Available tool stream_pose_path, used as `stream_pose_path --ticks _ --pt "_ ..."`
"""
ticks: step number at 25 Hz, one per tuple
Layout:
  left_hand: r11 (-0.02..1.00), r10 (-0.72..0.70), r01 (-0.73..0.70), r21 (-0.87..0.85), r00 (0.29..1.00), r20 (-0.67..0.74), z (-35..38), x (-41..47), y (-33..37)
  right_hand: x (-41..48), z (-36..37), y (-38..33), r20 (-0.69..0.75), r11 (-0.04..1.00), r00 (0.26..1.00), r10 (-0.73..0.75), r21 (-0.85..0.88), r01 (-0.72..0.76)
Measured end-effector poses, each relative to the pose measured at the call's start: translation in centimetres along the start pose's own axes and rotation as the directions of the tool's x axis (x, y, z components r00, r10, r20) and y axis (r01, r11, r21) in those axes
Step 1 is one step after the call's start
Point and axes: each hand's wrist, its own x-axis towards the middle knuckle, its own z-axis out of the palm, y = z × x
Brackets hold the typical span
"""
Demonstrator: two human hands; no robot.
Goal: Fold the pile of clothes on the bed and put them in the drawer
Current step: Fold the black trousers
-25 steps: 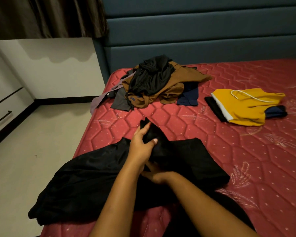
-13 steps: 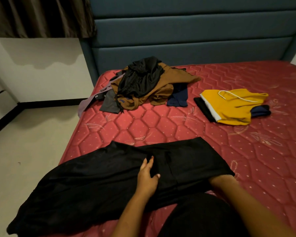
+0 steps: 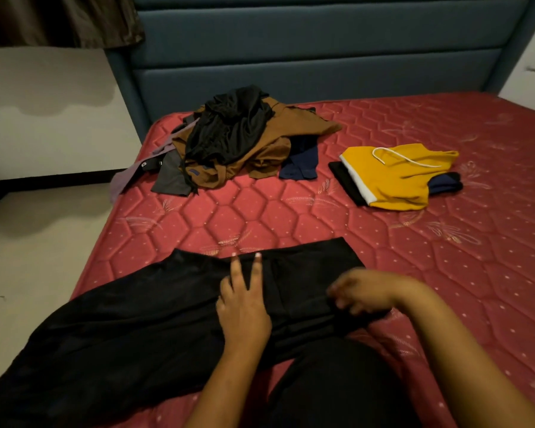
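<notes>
A black pair of trousers lies spread across the near edge of the red mattress, its left end hanging over the side. My left hand presses flat on its middle with straight fingers. My right hand hovers blurred over the right part of the garment, fingers loosely curled, holding nothing that I can see. A heap of unfolded clothes, black, brown, grey and navy, lies near the headboard. Folded clothes with a yellow piece on top sit to the right.
A blue padded headboard stands behind the bed. Pale floor lies left of the mattress, with a white wall and dark curtain beyond. My dark-clad knee rests at the bed's near edge.
The raised black fabric has been laid down flat. My left hand went from gripping it to pressing on it and slid farther up. My right hand came out from under the cloth to above it.
</notes>
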Motion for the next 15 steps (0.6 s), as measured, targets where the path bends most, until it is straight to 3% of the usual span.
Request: stream_pose_path --ticks 2,3,6,9,12,15 --pt "0.989 0.148 -0.148 0.027 0.989 0.006 0.8 -0.2 1.0 2.6 -1.0 0.4 -0.285 0.999 0.958 -0.030 0.023 0.038" --pt "0.979 0.193 -0.198 0.045 0.976 0.097 1.2 -0.3 1.2 3.8 -0.8 0.6 -0.340 1.000 0.940 0.001 -0.012 -0.005" --pt "0.976 0.168 -0.196 0.098 0.955 0.244 3.1 -0.9 0.3 5.8 1.4 2.1 -0.253 0.958 0.937 0.242 -0.090 -0.272" --pt "0.977 0.171 -0.197 0.078 0.949 0.264 3.8 -1.0 -1.1 6.0 1.6 3.0 -0.299 0.928 0.890 0.343 -0.035 -0.370" --pt "0.985 0.130 -0.160 0.061 0.931 0.341 3.7 -0.9 -1.5 5.4 0.6 2.6 -0.279 0.950 0.911 0.303 0.021 -0.310" --pt "0.990 0.125 -0.141 0.010 0.904 0.408 1.9 -0.8 -3.1 4.0 -0.8 0.3 -0.307 0.952 0.932 0.192 0.288 -0.101"
